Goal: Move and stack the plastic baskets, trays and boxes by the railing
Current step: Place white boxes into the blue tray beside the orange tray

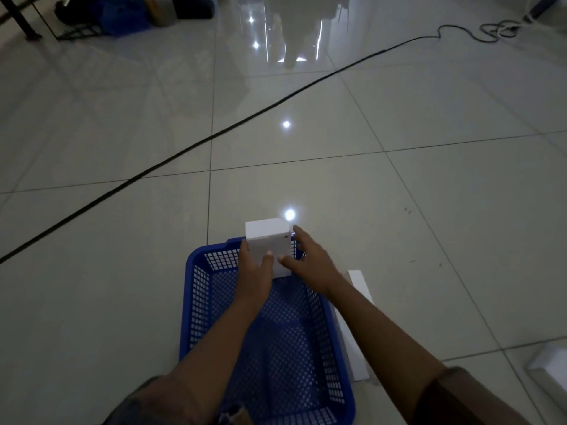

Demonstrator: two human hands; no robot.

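A blue plastic mesh basket (196,302) stands on the tiled floor in front of me. A white box (266,240) stands upright at the basket's far end, its top above the rim. My left hand (254,268) grips the box's left side, thumb across its front face. My right hand (306,259) touches the box's right side with spread fingers, thumb on the front face.
A long white flat piece (359,332) lies on the floor along the basket's right side. Another white object (549,369) sits at the right edge. A black cable (214,136) runs diagonally across the floor. Dark clutter and a blue item (122,16) sit far left.
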